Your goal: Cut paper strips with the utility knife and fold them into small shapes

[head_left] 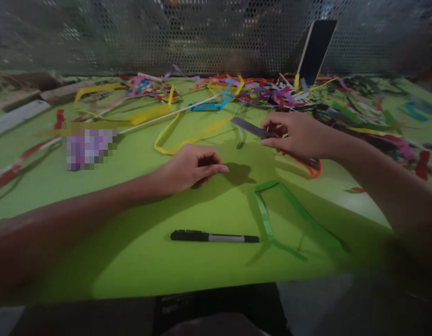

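My left hand [197,168] hovers over the green tabletop, left of centre, its fingers curled and the thumb pressed against them. Nothing shows sticking out of it. Further right, my right hand [295,133] pinches a flat dark-grey strip [249,128] between thumb and fingers, and the strip points left. Under the right hand and wrist is a red-orange looped edge [317,171], partly covered; what it belongs to I cannot make out. A folded green strip [300,205] lies nearer to me. Left of that rests a black and grey pen [216,237].
A bent yellow strip [163,140] and a long thin white stick [160,116] lie beyond my left hand. Colourful strips and scraps [275,95] cover the table's far side. A dark upright panel [317,51] leans by the perforated metal screen [202,37]. Grey-brown pieces [20,116] lie far left.
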Tool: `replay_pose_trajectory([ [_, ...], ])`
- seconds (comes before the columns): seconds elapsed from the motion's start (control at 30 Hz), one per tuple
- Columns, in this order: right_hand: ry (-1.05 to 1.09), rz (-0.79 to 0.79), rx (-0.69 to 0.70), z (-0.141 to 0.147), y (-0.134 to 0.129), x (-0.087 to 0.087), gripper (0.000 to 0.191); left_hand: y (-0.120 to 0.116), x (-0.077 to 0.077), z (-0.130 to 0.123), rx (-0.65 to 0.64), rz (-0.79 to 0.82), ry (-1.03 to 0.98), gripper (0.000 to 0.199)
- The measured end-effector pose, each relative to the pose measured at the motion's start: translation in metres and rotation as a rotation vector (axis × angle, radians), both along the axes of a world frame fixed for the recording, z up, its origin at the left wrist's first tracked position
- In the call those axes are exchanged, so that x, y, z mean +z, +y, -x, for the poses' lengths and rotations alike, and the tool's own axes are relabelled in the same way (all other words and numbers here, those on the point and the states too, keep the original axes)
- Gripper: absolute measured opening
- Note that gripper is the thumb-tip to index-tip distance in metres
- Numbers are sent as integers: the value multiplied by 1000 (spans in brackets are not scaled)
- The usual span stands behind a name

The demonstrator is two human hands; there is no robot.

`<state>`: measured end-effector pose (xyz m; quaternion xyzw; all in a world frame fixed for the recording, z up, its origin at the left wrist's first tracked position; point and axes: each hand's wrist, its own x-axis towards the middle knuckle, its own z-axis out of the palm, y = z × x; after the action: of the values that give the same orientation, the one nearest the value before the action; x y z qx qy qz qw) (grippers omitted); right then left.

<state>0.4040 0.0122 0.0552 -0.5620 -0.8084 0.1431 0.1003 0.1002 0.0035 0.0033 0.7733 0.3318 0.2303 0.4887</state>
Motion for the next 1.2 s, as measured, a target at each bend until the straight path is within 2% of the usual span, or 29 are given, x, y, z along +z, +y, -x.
replay_pose_trajectory([
  [0.13,100,-65,38,0,-11,0,22,0,7,9,15,29,-2,12],
  [0.2,131,-132,69,1,-17,0,22,1,11,17,9,21,-43,14],
  [0.33,126,-202,130,2,-26,-1,20,-4,14,38,40,114,-71,19],
  [0.5,139,-282,161,4,-32,-6,17,-13,8,64,140,48,-53,18],
  [0.63,82,-344,228,13,-37,-12,10,-13,0,72,208,28,-115,21],
  [0.8,-16,-468,354,21,-39,-21,5,-14,-4,67,219,113,-173,24],
  [0.93,7,-486,343,17,-36,-26,5,-18,0,53,183,112,-150,21],
  [1.1,17,-502,334,10,-30,-30,11,-16,7,26,35,193,-134,14],
  [1.2,25,-500,313,5,-29,-32,14,-15,9,21,-10,206,-116,15],
])
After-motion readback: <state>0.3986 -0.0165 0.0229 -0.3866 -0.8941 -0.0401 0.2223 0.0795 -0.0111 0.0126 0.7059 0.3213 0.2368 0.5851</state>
